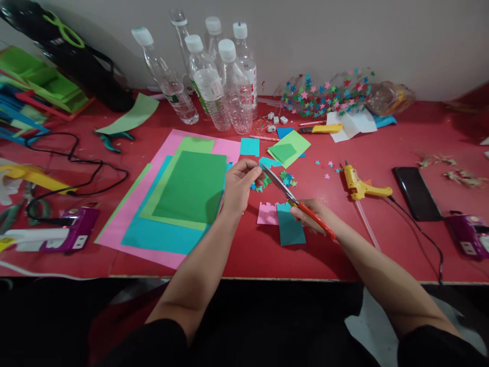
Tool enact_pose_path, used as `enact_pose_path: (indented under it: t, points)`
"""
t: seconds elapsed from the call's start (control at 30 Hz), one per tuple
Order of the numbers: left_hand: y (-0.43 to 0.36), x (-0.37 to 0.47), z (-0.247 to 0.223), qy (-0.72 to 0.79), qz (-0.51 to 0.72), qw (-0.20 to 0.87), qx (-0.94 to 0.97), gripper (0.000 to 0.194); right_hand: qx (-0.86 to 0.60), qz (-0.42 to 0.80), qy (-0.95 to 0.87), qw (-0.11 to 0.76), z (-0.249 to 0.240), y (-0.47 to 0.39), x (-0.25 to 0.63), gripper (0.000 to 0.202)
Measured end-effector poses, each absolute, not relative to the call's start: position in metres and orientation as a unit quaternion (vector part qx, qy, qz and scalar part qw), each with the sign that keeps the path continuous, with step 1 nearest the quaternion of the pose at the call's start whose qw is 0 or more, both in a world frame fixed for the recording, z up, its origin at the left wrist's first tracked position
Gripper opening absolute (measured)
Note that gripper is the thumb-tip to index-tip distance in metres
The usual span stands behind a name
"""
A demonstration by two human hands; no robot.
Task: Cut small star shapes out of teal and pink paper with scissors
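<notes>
My right hand (307, 213) is closed on a pair of scissors (315, 220) with orange-red handles, the blades pointing up and left. Their tips meet a small piece of blue paper (269, 162) that my left hand (244, 181) pinches between thumb and fingers. Under and beside the blades lies a small pile of cut paper stars (284, 178) in green, blue and pink. Just below the scissors rest a notched pink paper piece (267, 214) and a teal paper piece (291, 227). Left of my left hand, large coloured sheets are stacked, with a dark green sheet (189, 188) on top.
Several clear plastic bottles (208, 86) stand along the wall. Right of my hands lies a yellow glue gun (359, 183) with its cord, then a black phone (416, 193). A yellow cutter knife (323, 128) and star-filled bottle (328, 94) lie behind. Purple power strips (82, 227) flank the table.
</notes>
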State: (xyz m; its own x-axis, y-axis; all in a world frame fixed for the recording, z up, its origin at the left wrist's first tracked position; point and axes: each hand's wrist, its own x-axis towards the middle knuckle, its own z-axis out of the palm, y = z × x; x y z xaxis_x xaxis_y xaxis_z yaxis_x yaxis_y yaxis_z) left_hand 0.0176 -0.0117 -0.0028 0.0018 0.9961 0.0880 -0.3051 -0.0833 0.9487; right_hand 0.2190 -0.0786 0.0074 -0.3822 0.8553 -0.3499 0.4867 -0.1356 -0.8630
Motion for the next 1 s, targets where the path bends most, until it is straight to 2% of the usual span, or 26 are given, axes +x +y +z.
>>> enact_pose_path:
  t: [0.23, 0.47, 0.8, 1.0]
  points:
    - [-0.0114, 0.0176, -0.0023, 0.398, 0.602, 0.532, 0.442, 0.007, -0.527, 0.532, -0.64, 0.174, 0.0048, -0.0782, 0.2198, 0.046]
    - [-0.0136, 0.0192, 0.0003, 0.4, 0.602, 0.532, 0.441, 0.008, -0.537, 0.607, -0.564, 0.161, 0.0077, -0.079, 0.2194, 0.044]
    - [-0.0169, 0.023, 0.0015, 0.403, 0.606, 0.531, 0.434, 0.009, -0.508, 0.609, -0.585, 0.17, 0.0023, -0.079, 0.2234, 0.054]
    - [-0.0166, 0.0237, 0.0003, 0.407, 0.594, 0.539, 0.437, 0.011, -0.511, 0.594, -0.6, 0.163, 0.0051, -0.078, 0.2265, 0.052]
